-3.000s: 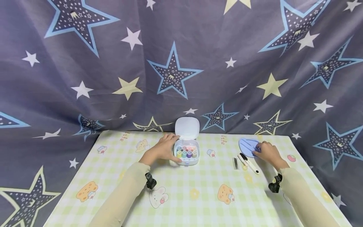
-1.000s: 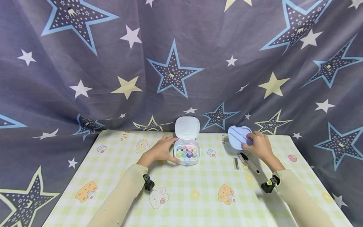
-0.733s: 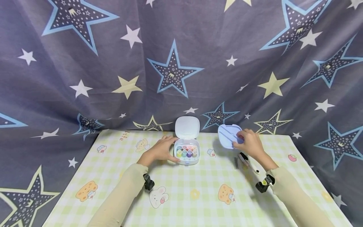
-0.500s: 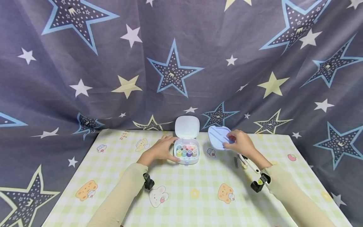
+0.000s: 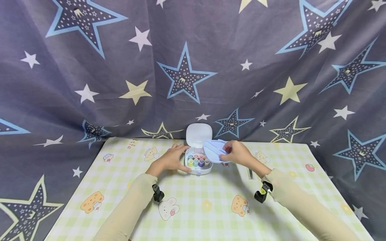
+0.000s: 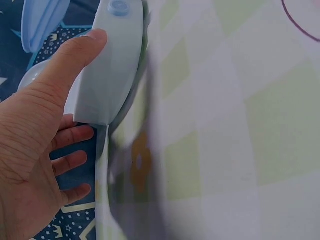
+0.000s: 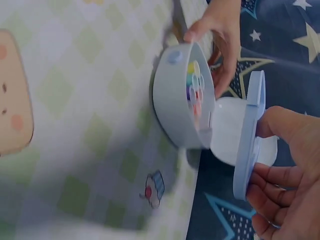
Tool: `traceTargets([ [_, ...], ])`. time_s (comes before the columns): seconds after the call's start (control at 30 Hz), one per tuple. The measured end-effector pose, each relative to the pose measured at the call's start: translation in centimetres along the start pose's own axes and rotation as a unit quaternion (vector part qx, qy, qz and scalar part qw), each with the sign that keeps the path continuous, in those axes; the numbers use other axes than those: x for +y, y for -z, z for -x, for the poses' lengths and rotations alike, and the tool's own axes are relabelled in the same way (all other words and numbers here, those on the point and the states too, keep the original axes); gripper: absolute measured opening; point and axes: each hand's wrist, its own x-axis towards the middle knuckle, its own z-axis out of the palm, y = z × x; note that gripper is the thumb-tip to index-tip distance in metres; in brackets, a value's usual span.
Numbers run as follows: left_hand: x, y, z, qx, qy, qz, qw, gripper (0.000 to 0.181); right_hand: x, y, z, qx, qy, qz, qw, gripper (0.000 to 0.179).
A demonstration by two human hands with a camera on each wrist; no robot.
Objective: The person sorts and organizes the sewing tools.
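Observation:
A white sewing box [image 5: 205, 171] stands on the table with its lid [image 5: 197, 133] raised at the back. Several coloured thread spools [image 5: 196, 163] sit inside it. My left hand [image 5: 172, 159] grips the box at its left side; in the left wrist view the thumb lies on the front wall near the blue button, the fingers behind. My right hand [image 5: 236, 153] pinches the edge of a light blue tray [image 5: 212, 150] between thumb and fingers. That tray is tilted and overlaps the box's right back corner in the head view. In the right wrist view it hangs beside the open lid.
A small needle packet [image 5: 251, 173] lies on the checked tablecloth [image 5: 208, 224], right of the box. The white thread snips are hidden under my right forearm. A star-patterned curtain [image 5: 169, 117] hangs right behind the table's back edge.
My right hand has lifted the blue tray off the right side of the table and carried it left to the box. My left hand has stayed at the box.

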Motion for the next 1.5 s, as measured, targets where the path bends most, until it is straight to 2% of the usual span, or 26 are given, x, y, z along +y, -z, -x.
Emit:
traceTargets([
  [0.13, 0.0, 0.1, 0.1, 0.002, -0.001, -0.002, 1.0, 0.108, -1.1, -1.1, -0.5, -0.006, -0.003, 0.031, 0.9995, 0.024],
  [0.3, 0.0, 0.2, 0.1, 0.001, -0.002, -0.007, 1.0, 0.109, -2.1, -2.0, -1.2, -0.02, -0.025, 0.052, 0.9981, 0.027],
  [0.4, 0.0, 0.2, 0.1, 0.001, -0.003, -0.008, 1.0, 0.109, -2.6, -2.5, -1.6, -0.029, -0.038, 0.047, 0.9978, 0.028],
  [0.6, 0.2, 0.0, 0.2, -0.004, 0.004, 0.004, 1.0, 0.112, -3.1, -3.7, -2.1, -0.027, -0.039, 0.052, 0.9975, 0.029],
  [0.83, 0.4, -0.1, 0.4, -0.002, 0.009, 0.017, 0.9998, 0.118, -3.7, -5.3, -2.4, -0.025, -0.072, 0.053, 0.9957, 0.032],
  [1.0, 0.9, 0.4, 0.6, 0.003, 0.006, 0.018, 0.9998, 0.116, -4.0, -5.9, -2.5, -0.019, -0.072, 0.052, 0.9959, 0.032],
  [1.5, 1.0, 0.4, 0.2, 0.002, 0.013, 0.019, 0.9997, 0.11, -4.1, -7.2, -2.9, -0.017, -0.085, 0.067, 0.994, 0.033],
])
